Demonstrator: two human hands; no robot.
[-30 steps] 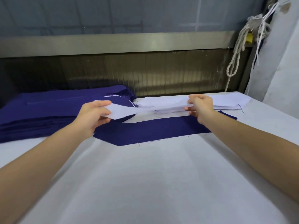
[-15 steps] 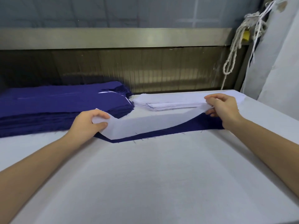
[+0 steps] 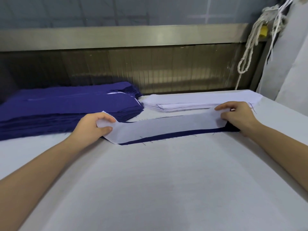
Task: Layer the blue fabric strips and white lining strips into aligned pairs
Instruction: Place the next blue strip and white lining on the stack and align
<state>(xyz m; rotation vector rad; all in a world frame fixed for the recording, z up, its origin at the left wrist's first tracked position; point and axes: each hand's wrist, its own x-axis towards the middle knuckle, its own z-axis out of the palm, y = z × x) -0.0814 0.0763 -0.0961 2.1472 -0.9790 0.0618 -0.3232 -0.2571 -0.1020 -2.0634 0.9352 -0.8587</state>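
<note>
A white lining strip (image 3: pixel 164 126) lies over a blue fabric strip (image 3: pixel 166 136) on the white table; only the blue strip's near edge and right end show. My left hand (image 3: pixel 92 126) pinches the lining's left end between thumb and fingers. My right hand (image 3: pixel 236 116) holds the lining's right end, fingers curled over its corner. Behind on the left sits a thick stack of blue strips (image 3: pixel 66 109). A stack of white lining strips (image 3: pixel 191 102) lies behind the pair, at the table's far edge.
The white padded table (image 3: pixel 158 189) spreads wide in front of me. A metal-framed panel (image 3: pixel 133 70) runs along the far edge. A knotted rope (image 3: pixel 250 47) hangs at the back right beside pale fabric (image 3: pixel 291 72).
Both hands have lowered the white lining from the air onto the blue strip. The right hand drew its end rightward, and the lining now covers most of the blue.
</note>
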